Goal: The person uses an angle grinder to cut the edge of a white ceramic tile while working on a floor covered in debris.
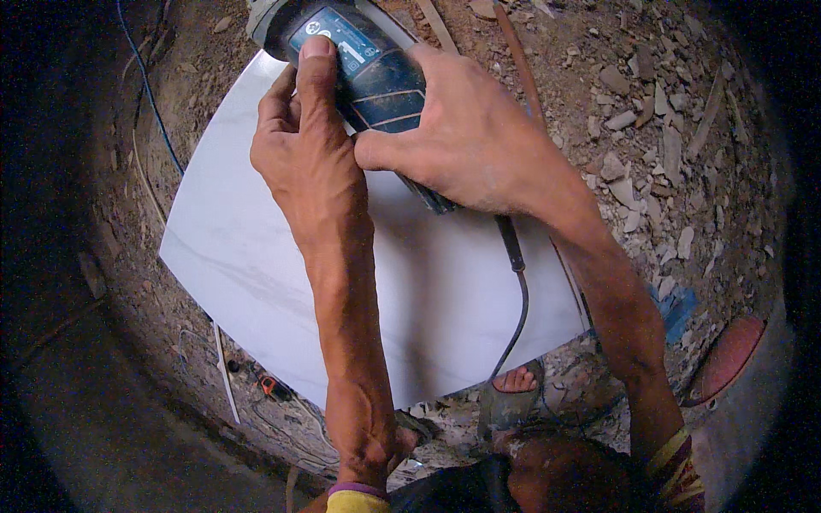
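A dark blue angle grinder [389,90] is held in both hands over the far part of a large white tile [248,214] with faint grey veining. My left hand [312,141] is closed about the grinder's front end, its thumb lying along the label. My right hand [470,128] wraps the body farther back, thumb and fingers on either side. The disc side is cut off by the upper edge of the picture. From the grinder's rear a black power cord [520,299] runs down across the tile toward my feet.
Broken tile and stone rubble [658,162] covers the ground on the right. A blue cable [150,85] runs along the left. Near the tile's lower left lie an orange and black object [269,386] and a thin white strip [224,372]. A reddish rounded object [729,357] sits at right.
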{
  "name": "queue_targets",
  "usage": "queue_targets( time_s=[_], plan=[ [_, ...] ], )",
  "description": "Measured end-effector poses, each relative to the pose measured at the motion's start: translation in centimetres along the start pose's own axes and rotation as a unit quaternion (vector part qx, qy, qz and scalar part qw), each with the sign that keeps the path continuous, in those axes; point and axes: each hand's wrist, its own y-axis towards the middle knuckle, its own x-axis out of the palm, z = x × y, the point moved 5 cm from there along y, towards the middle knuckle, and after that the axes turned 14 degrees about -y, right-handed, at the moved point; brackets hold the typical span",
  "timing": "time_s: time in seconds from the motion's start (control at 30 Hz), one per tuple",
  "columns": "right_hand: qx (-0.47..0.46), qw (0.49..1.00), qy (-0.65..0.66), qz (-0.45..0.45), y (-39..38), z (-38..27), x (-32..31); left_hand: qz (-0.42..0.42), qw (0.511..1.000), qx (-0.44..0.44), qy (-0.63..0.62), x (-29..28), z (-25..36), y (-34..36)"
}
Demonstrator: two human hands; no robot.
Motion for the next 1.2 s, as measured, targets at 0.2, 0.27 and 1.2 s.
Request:
queue_targets(
  time_s=[0.2,0.27,1.2],
  plan=[
    [-0.027,0.999,0.04,0.003,-0.2,-0.2,-0.2,0.003,1.0,0.003,0.015,0.1,0.4,-0.5],
    [-0.012,1.0,0.003,0.025,-0.3,0.4,0.0,0.008,0.999,-0.006,0.033,0.3,0.6,-0.8],
    [-0.015,0.998,0.055,0.007,-1.9,0.2,0.2,-0.021,0.999,0.028,-0.009,-0.1,-0.3,-1.7]
  ],
)
